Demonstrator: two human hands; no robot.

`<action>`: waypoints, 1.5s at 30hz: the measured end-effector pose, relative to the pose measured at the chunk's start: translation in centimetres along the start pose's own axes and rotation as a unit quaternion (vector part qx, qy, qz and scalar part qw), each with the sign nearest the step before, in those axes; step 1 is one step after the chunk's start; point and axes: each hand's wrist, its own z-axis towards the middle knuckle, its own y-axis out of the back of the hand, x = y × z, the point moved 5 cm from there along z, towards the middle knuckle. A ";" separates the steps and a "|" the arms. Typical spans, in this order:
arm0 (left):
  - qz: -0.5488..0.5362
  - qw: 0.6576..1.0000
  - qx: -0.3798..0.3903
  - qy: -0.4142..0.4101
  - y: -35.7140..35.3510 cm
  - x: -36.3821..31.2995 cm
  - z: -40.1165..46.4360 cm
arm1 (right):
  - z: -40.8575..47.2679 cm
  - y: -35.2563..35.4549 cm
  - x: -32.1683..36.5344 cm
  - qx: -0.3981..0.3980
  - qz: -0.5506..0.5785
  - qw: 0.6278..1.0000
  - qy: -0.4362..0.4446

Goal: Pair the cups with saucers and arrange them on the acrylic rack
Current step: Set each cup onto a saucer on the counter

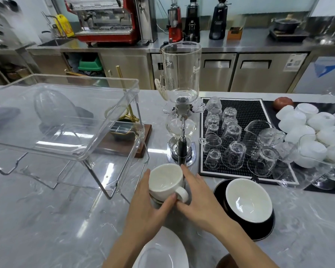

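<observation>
A white cup [164, 177] with its handle toward me sits on a saucer [159, 200] that is mostly hidden under it and my hands. My left hand [149, 207] wraps the cup's left side and the saucer's front edge. My right hand [199, 200] presses against the cup's right side at the handle. To the right, a black cup with a white inside [248, 200] rests tilted on a black saucer [263, 231]. A white saucer [162, 252] lies near the front edge. The clear acrylic rack [66, 120] stands at the left with bare shelves.
A glass siphon coffee maker [181, 105] stands just behind the white cup. A black bar mat [246, 111] holds several upturned glasses, with white cups [313, 130] piled at the far right. A wooden base with a brass stand [141, 136] sits behind the rack.
</observation>
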 end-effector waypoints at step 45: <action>-0.450 0.886 -0.006 0.113 4.0 1.8 -10.0 | -8.7 -0.4 3.5 0.035 0.166 0.985 0.026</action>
